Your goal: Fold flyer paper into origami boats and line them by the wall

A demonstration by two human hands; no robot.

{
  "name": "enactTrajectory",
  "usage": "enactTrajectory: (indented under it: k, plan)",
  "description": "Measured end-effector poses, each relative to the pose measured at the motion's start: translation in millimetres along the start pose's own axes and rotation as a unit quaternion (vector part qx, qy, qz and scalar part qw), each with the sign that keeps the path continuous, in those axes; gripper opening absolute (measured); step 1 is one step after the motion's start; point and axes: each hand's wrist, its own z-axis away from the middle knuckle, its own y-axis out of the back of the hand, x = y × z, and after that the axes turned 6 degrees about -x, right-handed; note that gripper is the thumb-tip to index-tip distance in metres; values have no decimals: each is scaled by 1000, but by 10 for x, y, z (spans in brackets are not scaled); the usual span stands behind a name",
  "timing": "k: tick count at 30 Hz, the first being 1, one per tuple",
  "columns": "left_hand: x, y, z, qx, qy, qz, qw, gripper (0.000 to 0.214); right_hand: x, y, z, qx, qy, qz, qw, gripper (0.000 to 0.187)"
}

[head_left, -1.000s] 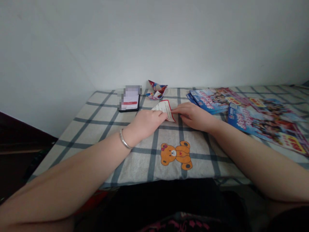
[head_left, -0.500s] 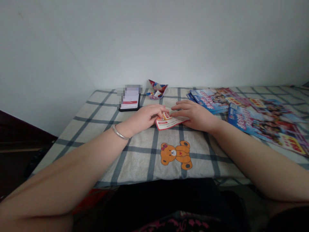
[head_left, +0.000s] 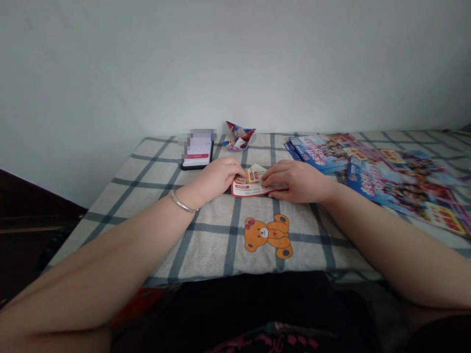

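Observation:
A folded paper (head_left: pixel 253 189) with a red border, printed text and a yellow patch lies on the checked tablecloth in front of me. Its far side comes to a pale point between my hands. My left hand (head_left: pixel 222 177), a silver bangle at its wrist, grips the paper's left end with bent fingers. On the right end, my right hand (head_left: pixel 296 181) holds the sheet down, its fingers over the top and the thumb by the near edge. The fingertips partly cover both ends.
A phone (head_left: pixel 198 151) stands beyond my left hand. Near the wall sits a folded paper shape (head_left: pixel 240 137) in red and blue. Several glossy leaflets (head_left: pixel 401 189) lie to the right. The tablecloth (head_left: pixel 206 245) has a printed bear (head_left: pixel 268 236) near its front edge.
The paper has turned so its near edge runs more level, and its pointed far side now shows. My left hand has shifted slightly left, and my right hand a little nearer to me.

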Motion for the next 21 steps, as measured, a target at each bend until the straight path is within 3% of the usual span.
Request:
enactTrajectory:
  k: [5, 9, 13, 21]
  plan:
    - [24, 55, 40, -12, -7, 7, 1000, 32, -13, -1, -2, -10, -6, 11, 1000, 22]
    - [185, 102, 52, -38, -3, -38, 999, 20, -47, 4, -9, -20, -16, 24, 999, 24]
    - [382, 82, 51, -71, 1, -121, 990, 46, -81, 7, -12, -19, -30, 24, 999, 23]
    - [452, 57, 71, -71, -15, -162, 984, 39, -125, 22, -23, -23, -61, 18, 998, 22]
